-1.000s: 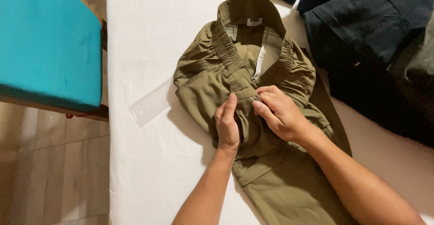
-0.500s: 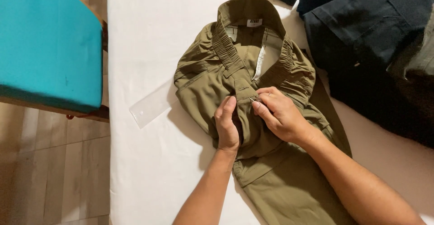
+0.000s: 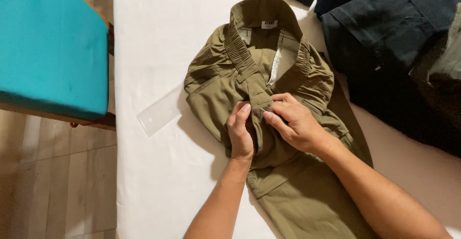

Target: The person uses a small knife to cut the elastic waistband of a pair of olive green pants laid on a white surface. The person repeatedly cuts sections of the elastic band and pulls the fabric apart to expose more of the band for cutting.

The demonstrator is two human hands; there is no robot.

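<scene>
Head view: I'm pinching the fly of the olive trousers [image 3: 269, 138] with my left hand [image 3: 241, 132] and right hand [image 3: 294, 122], both closed on cloth, keeping it steady on the white counter [image 3: 158, 42].

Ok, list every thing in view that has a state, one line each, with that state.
olive trousers: rumpled on the white surface, waistband open, fly unfastened.
left hand: pressed on the fly fabric, fingers closed on it.
right hand: pinching the fly edge opposite.
clear plastic strip: lying flat, partly under the trousers.
dark garments: piled loosely at the far right.
teal cushioned seat: unoccupied.
</scene>
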